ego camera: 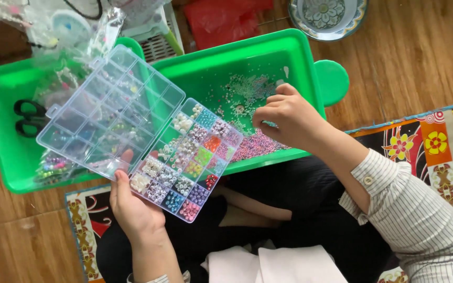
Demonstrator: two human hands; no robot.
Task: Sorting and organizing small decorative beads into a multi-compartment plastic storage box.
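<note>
Bead box [182, 157], clear, lid open, in clamped left fingers [124, 160]; right fingers [268, 112] pinched together.

Wooden floor [405, 68], green trays [6, 157], patterned mat [436, 141], bowl [327, 15]

Black scissors [27, 117] lie in the left green tray [1, 157] — a patterned bowl [327, 15] sits on the wooden floor [405, 57].
</note>
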